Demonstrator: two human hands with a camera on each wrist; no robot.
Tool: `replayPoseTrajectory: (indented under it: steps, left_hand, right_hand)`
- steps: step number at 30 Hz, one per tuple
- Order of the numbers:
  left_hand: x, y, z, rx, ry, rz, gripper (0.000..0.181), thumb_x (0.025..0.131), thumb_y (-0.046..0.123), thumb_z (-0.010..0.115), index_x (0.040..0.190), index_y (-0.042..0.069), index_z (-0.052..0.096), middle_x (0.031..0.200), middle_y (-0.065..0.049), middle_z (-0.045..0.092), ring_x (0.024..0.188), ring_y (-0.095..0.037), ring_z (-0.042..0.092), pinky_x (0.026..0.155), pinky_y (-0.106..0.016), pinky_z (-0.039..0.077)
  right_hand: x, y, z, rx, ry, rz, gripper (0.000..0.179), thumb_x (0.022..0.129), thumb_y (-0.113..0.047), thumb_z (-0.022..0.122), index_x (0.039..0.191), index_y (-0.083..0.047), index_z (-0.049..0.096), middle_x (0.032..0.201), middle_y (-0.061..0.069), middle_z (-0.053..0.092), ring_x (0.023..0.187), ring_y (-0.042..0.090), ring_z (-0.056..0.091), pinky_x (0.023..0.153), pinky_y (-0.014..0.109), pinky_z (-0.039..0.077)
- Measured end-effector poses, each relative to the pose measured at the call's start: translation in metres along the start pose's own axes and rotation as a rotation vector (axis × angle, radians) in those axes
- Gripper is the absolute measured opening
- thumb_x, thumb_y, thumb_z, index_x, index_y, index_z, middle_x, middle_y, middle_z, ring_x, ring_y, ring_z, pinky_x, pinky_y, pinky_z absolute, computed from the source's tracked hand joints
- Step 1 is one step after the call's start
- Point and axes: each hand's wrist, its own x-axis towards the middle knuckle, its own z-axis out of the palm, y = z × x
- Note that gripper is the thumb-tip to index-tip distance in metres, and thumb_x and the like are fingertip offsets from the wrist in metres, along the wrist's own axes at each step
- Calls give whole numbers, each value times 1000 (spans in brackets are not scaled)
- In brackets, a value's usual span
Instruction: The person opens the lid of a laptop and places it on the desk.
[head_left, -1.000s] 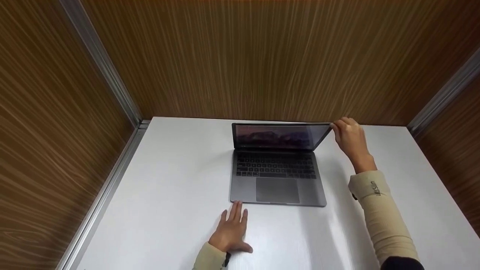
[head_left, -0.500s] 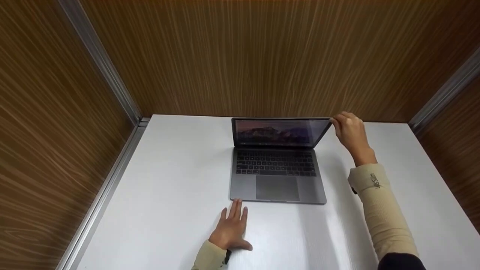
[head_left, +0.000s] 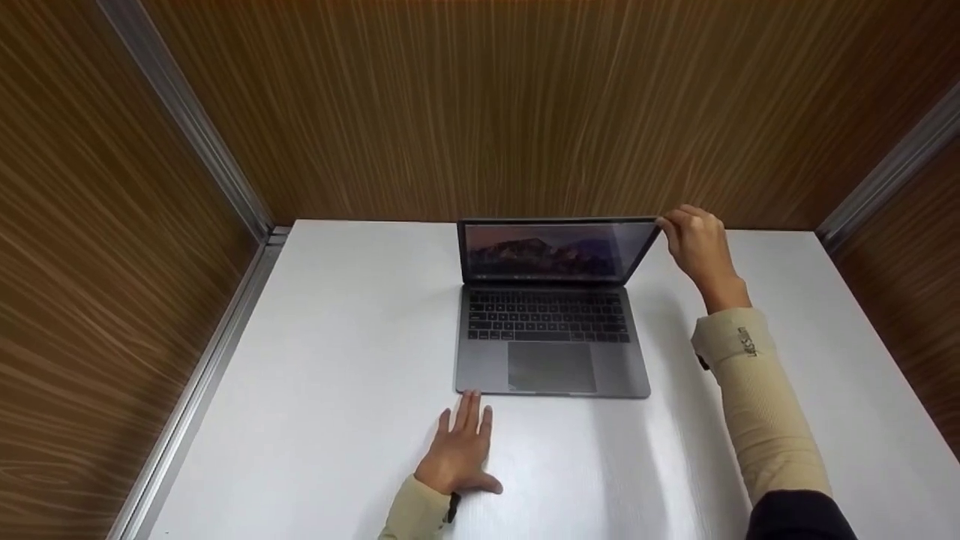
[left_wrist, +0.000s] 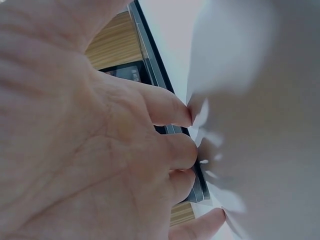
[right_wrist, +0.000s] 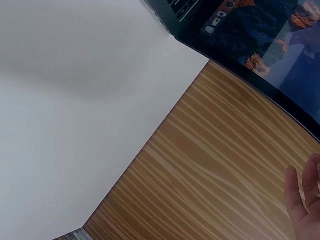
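Observation:
A grey laptop (head_left: 551, 367) lies on the white table with its lid raised, its lit screen (head_left: 555, 251) showing a mountain picture. My right hand (head_left: 697, 244) pinches the lid's upper right corner between thumb and fingers. In the right wrist view only some fingers of the right hand (right_wrist: 305, 197) show, beside the screen (right_wrist: 260, 45); the pinch itself is out of that frame. With fingers spread, my left hand (head_left: 456, 454) rests on the table, its longest fingertips at the laptop's front left edge. The left wrist view shows the palm of the left hand (left_wrist: 110, 140) close up.
The white table (head_left: 345, 337) runs back to a wood-grain panel (head_left: 450, 112) right behind the laptop lid. Another wood-grain panel (head_left: 90, 262) with a metal rail (head_left: 202, 352) stands along the left side.
The right hand has tilted the lid further back, and the screen picture shows more clearly. The left hand keeps its place by the laptop's front edge; the head view has shifted slightly.

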Motion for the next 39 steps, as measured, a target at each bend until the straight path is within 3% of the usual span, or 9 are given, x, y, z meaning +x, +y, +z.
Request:
replayPoseTrajectory:
  steps: [10,18,30,39]
  left_hand:
    - [-7,6,1,-57,-17,10,117,72,53,88,155,-6,31,164,-29,13,153,-40,9,117,-59,22]
    - [-10,5,3,32,14,23,116,71,57,87,154,-6,36,162,-29,19,152,-41,16,115,-57,28]
    - [-14,5,3,-32,-12,4,117,71,52,89,154,-6,33,163,-30,16,152,-41,12,116,-59,23]
    - [-15,4,3,-62,-31,3,118,71,53,88,155,-7,30,163,-30,14,152,-42,10,117,-60,21]
  right_hand:
    - [3,4,-7,44,-20,23,20,98,0,63,87,15,69,79,27,64,74,46,63,69,58,49]
    - [7,2,-7,52,-56,73,22,98,1,63,80,13,67,74,24,61,67,41,58,65,53,45]
    - [11,0,-4,69,-123,149,25,101,-4,59,87,14,68,81,27,63,75,42,60,69,53,47]
    - [16,1,0,77,-118,136,26,100,-3,61,81,12,67,75,24,61,69,37,57,65,48,42]
